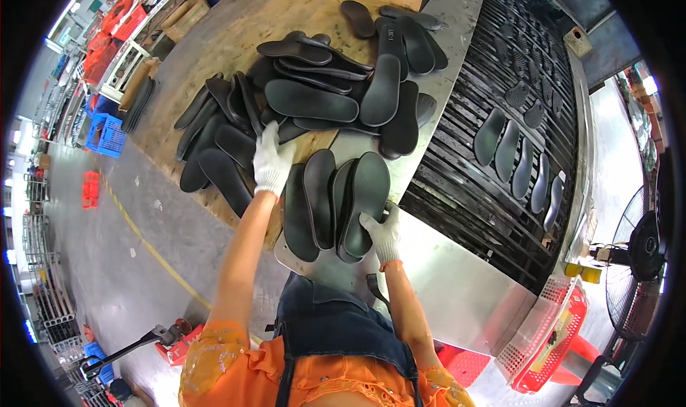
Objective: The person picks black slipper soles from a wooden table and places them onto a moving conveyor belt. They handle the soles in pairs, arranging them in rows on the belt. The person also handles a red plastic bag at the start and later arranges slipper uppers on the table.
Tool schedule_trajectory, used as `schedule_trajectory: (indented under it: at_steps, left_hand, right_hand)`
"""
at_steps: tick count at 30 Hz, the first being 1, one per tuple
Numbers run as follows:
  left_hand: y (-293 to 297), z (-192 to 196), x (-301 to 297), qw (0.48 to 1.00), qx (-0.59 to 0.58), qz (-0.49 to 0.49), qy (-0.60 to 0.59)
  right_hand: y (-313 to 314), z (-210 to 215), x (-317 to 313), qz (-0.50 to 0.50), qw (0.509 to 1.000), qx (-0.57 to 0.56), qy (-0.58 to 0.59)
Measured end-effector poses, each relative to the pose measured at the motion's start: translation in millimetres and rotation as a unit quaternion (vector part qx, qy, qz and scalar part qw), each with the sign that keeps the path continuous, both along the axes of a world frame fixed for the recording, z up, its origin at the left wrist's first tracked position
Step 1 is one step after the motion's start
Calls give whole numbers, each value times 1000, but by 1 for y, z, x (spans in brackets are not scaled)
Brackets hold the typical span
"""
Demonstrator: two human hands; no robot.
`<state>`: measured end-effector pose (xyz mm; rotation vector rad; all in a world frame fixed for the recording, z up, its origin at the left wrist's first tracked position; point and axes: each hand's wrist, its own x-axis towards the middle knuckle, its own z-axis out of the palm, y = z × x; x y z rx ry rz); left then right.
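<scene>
My right hand [383,234], in a white glove, grips the edge of a dark shoe insole [367,196], the top one of a small overlapping stack. Its thumb lies on the upper face and the fingers are at the outer side. Just left of that stack, more black insoles [319,198] lie side by side near my body. My left hand [271,162], also gloved, reaches to the near edge of a big heap of insoles [311,100]. Its fingers are stretched out and touch the heap, with thumb apart; some fingertips are partly hidden among the insoles.
The heap covers a worn wooden tabletop [236,25] with a metal strip along its right. A slatted black conveyor [457,167] on the right carries rows of insoles [507,151]. A red and white basket [547,335] and a black fan [643,242] stand at the lower right.
</scene>
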<state>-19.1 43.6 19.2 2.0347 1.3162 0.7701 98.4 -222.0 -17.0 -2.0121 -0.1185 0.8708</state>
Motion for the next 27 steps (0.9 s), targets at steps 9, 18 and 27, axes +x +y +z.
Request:
schedule_trajectory:
  at_steps: [9,18,27]
  left_hand:
    - [-103,-22,-61,972,-182,-46,139]
    - [-100,-34,-57,959,-234,-37,153]
    - [-101,-25,-53,959,-256,-55,111]
  right_hand:
    - [2,-5,8,43,998,26,34]
    - [10,-26,-2,26,996,89,-5]
    - [12,20,14,153,984,23,82]
